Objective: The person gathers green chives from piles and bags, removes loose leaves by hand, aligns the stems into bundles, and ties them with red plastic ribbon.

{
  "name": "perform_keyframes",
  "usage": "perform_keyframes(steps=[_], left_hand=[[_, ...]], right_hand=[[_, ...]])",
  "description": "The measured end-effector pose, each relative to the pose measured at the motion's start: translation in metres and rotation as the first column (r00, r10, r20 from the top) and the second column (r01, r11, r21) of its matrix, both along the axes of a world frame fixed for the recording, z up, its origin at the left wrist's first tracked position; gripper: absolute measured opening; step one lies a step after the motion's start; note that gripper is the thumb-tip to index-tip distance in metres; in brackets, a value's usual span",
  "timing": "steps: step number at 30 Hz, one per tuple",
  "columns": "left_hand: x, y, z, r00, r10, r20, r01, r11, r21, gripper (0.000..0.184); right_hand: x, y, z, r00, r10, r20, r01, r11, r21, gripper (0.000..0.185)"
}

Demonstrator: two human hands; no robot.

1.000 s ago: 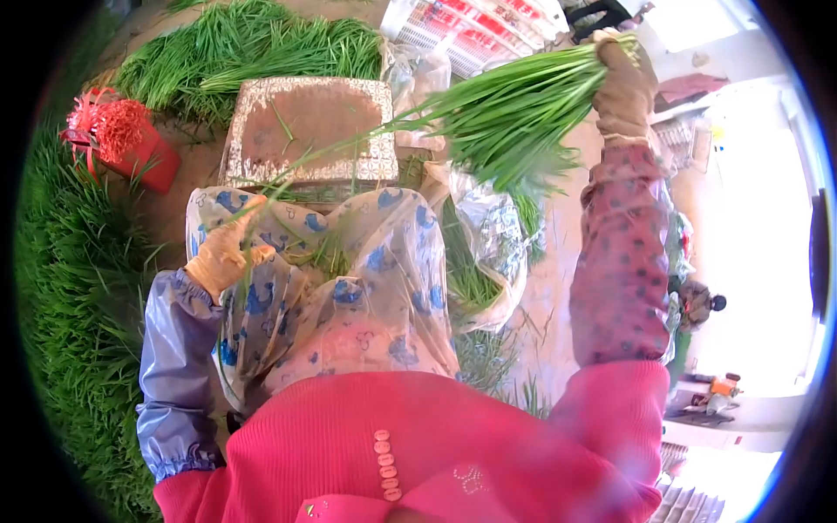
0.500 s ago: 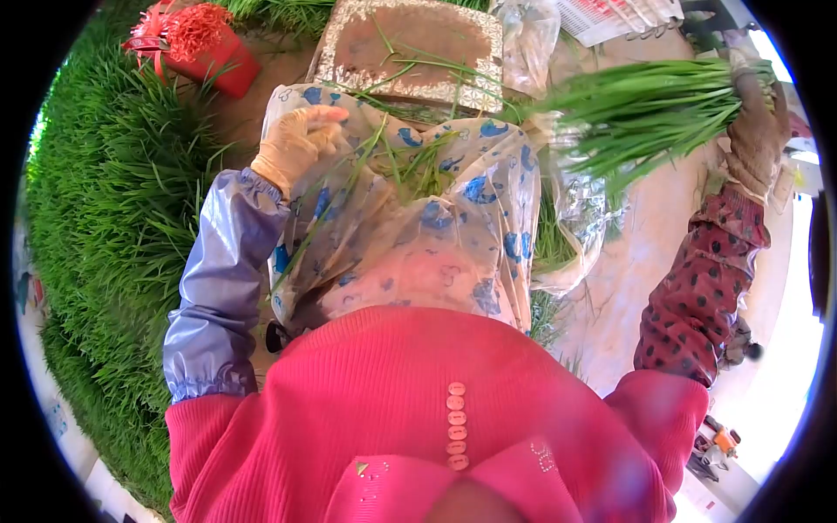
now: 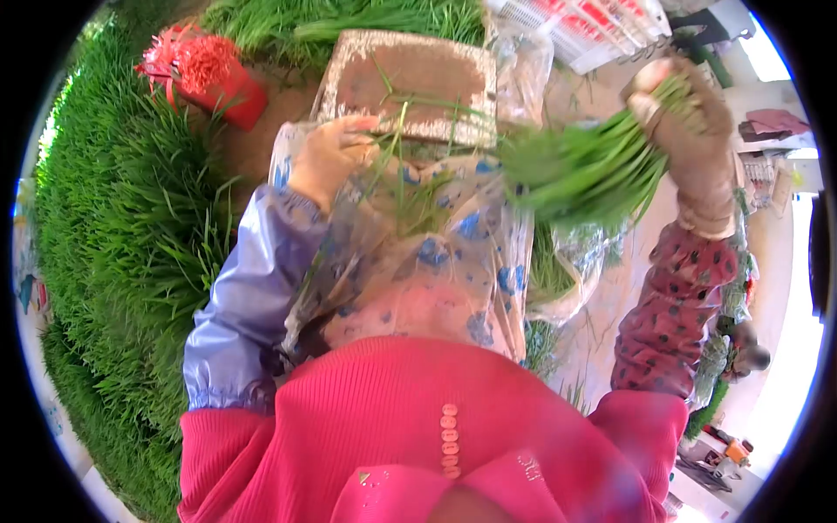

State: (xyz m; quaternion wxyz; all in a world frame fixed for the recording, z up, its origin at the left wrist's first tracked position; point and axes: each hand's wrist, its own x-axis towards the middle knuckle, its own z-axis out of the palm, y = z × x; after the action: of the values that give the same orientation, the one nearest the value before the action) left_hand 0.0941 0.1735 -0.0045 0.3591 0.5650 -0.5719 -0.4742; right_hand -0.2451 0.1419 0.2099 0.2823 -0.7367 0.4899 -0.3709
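Observation:
My right hand (image 3: pixel 684 118), in a brownish, soiled glove, is closed around the base end of a bunch of green chives (image 3: pixel 593 170). The leaves point left and are smeared by motion. My left hand (image 3: pixel 333 159), in a pale glove, hovers over the far left of my lap, fingers loosely stretched to the right with no bunch in them. A few loose blades (image 3: pixel 401 144) are close to its fingertips. Across my lap lies a clear plastic sheet (image 3: pixel 432 253) with blue prints, and chive scraps rest on it.
Ahead of my lap stands a worn board (image 3: pixel 427 74) with a flaking white rim. A red container (image 3: pixel 235 100) with red ties is at back left. Chives (image 3: pixel 113 218) are heaped along the left, more (image 3: pixel 349 22) at the back. A white crate (image 3: pixel 584 35) stands back right.
My right hand has swung inward to the left with the chives, whose leaves now tilt downward. My left hand has moved forward and right, toward the board.

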Motion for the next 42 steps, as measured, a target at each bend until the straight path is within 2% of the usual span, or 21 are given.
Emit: perform_keyframes(steps=[2,4,5,8,14,18,20,22,24,26,28,30,32,33,34,36,38,39,40,41,42], left_hand=[[-0.006,0.006,0.028,0.851,0.134,-0.508,-0.085,0.989,0.118,0.045],[-0.012,0.008,0.046,0.743,0.074,-0.665,-0.056,0.997,0.049,0.046],[-0.013,0.008,0.051,0.720,0.069,-0.691,-0.060,0.997,0.037,0.048],[-0.032,0.014,0.083,0.585,0.069,-0.808,-0.063,0.997,0.040,0.048],[-0.061,0.023,0.106,0.493,-0.049,-0.868,-0.035,0.996,-0.076,0.047],[-0.059,0.023,0.111,0.562,-0.072,-0.824,0.032,0.997,-0.065,0.042],[-0.058,0.021,0.112,0.687,-0.072,-0.723,-0.093,0.978,-0.185,0.038],[-0.053,0.015,0.119,0.732,-0.103,-0.674,-0.137,0.946,-0.294,0.035],[-0.044,0.014,0.136,0.713,-0.105,-0.693,-0.159,0.939,-0.306,0.032],[-0.035,0.006,0.145,0.727,-0.132,-0.674,-0.200,0.898,-0.391,0.030],[-0.022,-0.001,0.154,0.804,-0.050,-0.593,-0.308,0.818,-0.487,0.026],[-0.002,-0.008,0.156,0.860,0.093,-0.501,-0.410,0.711,-0.572,0.024],[0.032,-0.026,0.135,0.898,0.029,-0.438,-0.324,0.719,-0.615,0.026],[0.040,-0.025,0.132,0.973,0.200,-0.112,-0.228,0.776,-0.588,0.037],[0.049,-0.024,0.127,0.937,0.239,0.255,-0.011,0.751,-0.660,0.056],[0.046,-0.015,0.102,0.497,0.485,0.719,0.179,0.754,-0.632,0.074],[0.024,0.001,0.084,0.746,0.262,0.613,0.171,0.813,-0.556,0.078],[0.015,0.004,0.083,0.864,-0.121,0.488,0.316,0.885,-0.341,0.081],[0.006,0.004,0.084,0.857,-0.451,0.250,0.495,0.854,-0.157,0.085],[-0.012,0.005,0.080,0.724,-0.671,0.162,0.690,0.703,-0.171,0.089],[-0.033,0.011,0.073,0.539,-0.839,0.070,0.832,0.517,-0.199,0.094]], right_hand=[[0.014,0.007,-0.004,0.993,0.035,0.110,-0.045,0.994,0.097,0.045],[0.023,0.005,-0.007,0.988,0.093,0.126,-0.120,0.967,0.226,0.044],[0.036,0.008,-0.008,0.963,0.127,0.239,-0.181,0.959,0.220,0.042],[0.057,0.007,-0.006,0.947,0.209,0.243,-0.267,0.933,0.242,0.043],[0.085,0.010,-0.004,0.907,0.240,0.346,-0.340,0.902,0.266,0.029],[0.084,0.009,-0.001,0.906,0.253,0.340,-0.344,0.909,0.238,0.019],[0.084,0.009,-0.002,0.900,0.246,0.359,-0.344,0.907,0.242,0.021],[0.087,0.013,0.002,0.965,0.231,0.122,-0.252,0.949,0.189,0.026],[0.086,0.007,-0.014,0.970,0.224,0.091,-0.234,0.964,0.128,0.033],[0.089,0.004,-0.021,0.936,0.184,-0.301,-0.246,0.952,-0.184,0.040],[0.089,0.007,-0.009,0.880,0.176,-0.440,-0.275,0.946,-0.172,0.046],[0.075,0.000,-0.004,0.926,0.042,-0.374,-0.072,0.995,-0.067,0.050],[0.048,-0.020,0.014,0.969,-0.069,-0.237,0.018,0.977,-0.212,0.054],[0.041,-0.030,0.031,0.979,-0.166,-0.119,0.115,0.929,-0.353,0.035],[0.038,-0.034,0.049,0.970,-0.242,0.011,0.218,0.850,-0.479,0.019],[0.031,-0.028,0.067,0.877,0.130,0.463,0.109,0.885,-0.453,0.021],[0.006,-0.060,0.066,0.884,0.037,0.466,0.183,0.890,-0.417,0.015],[-0.006,-0.063,0.055,0.883,0.020,0.469,0.198,0.890,-0.410,0.015],[-0.017,-0.066,0.047,0.929,-0.152,0.338,0.287,0.872,-0.396,0.035],[-0.021,-0.075,0.042,0.934,-0.301,0.193,0.355,0.841,-0.407,0.055],[-0.016,-0.081,0.034,0.914,-0.266,0.307,0.383,0.814,-0.436,0.052]])
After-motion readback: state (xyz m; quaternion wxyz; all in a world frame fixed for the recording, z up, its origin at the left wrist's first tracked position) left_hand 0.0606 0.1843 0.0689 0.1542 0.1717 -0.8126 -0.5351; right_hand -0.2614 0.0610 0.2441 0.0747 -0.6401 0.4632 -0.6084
